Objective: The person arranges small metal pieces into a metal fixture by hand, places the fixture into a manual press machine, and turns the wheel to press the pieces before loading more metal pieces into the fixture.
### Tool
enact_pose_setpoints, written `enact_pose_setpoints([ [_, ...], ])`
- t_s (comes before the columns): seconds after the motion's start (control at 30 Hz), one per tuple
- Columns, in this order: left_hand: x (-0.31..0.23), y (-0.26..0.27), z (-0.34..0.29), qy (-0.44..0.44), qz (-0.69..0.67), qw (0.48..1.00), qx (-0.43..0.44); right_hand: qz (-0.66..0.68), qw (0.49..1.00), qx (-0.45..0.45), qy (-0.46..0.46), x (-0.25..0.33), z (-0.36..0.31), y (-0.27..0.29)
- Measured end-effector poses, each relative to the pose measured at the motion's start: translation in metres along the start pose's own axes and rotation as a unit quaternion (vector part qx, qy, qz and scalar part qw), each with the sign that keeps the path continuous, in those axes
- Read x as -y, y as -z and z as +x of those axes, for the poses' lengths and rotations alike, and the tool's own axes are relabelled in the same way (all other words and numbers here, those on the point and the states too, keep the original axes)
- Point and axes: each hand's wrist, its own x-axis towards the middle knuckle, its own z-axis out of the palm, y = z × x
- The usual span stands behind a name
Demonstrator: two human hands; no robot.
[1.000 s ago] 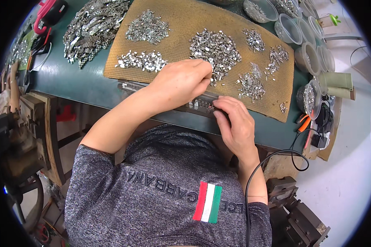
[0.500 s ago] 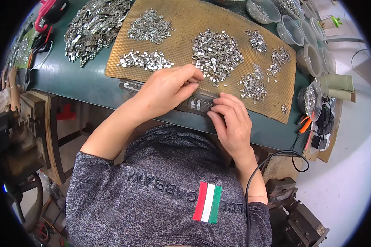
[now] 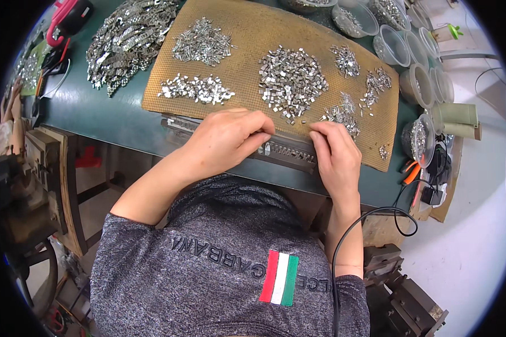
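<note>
At the near edge of the green table (image 3: 112, 121) a long metal rail (image 3: 281, 150) lies lengthwise, its toothed slots facing up. Both hands rest on it. The left hand (image 3: 225, 140) lies palm down over the rail's left half, fingers curled with the tips pressing at the middle of the rail; it seems to steady the rail or seat a piece, but whether it has hold of anything between the fingertips cannot be told. The right hand (image 3: 336, 157) lies on the rail's right end, fingers stretched toward the mat's near edge, the tips pinched close together by a small heap; whether they hold a piece is hidden.

Just beyond the rail a brown perforated mat (image 3: 247, 33) covers the middle of the table, probably to stop the small parts from sliding. Heaps of small silver metal pieces sit on it: a flat one (image 3: 197, 89) near the left, a big one (image 3: 291, 81) in the middle, smaller ones (image 3: 371, 87) toward the right edge, another (image 3: 202, 42) farther back. These lie within easy reach of both hands.

Off the mat, a larger pile of silver parts (image 3: 126, 39) covers the far left corner. Clear plastic cups (image 3: 396, 48) line the right edge, some holding parts. Orange-handled pliers (image 3: 409, 173) lie at the near right corner. A black cable (image 3: 371, 224) loops below the right forearm, clear of the rail.
</note>
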Motion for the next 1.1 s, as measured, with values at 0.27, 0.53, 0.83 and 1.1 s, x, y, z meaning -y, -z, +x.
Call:
enact_pose_setpoints([
  [0.27, -0.003, -0.009, 0.002, -0.07, 0.026, 0.997, 0.027, -0.121, 0.991, 0.05, -0.018, 0.002, 0.015, -0.01],
  [0.53, 0.0, -0.009, 0.0, -0.085, 0.036, 0.995, 0.025, -0.122, 0.992, 0.041, 0.013, 0.002, 0.011, -0.009],
  [0.83, 0.002, -0.008, -0.002, -0.071, 0.014, 0.997, 0.008, -0.02, 0.99, 0.073, 0.119, 0.023, -0.008, -0.016],
  [1.1, -0.001, -0.016, -0.004, -0.073, 0.064, 0.995, -0.014, 0.016, 0.996, 0.072, 0.057, 0.019, -0.011, 0.0],
])
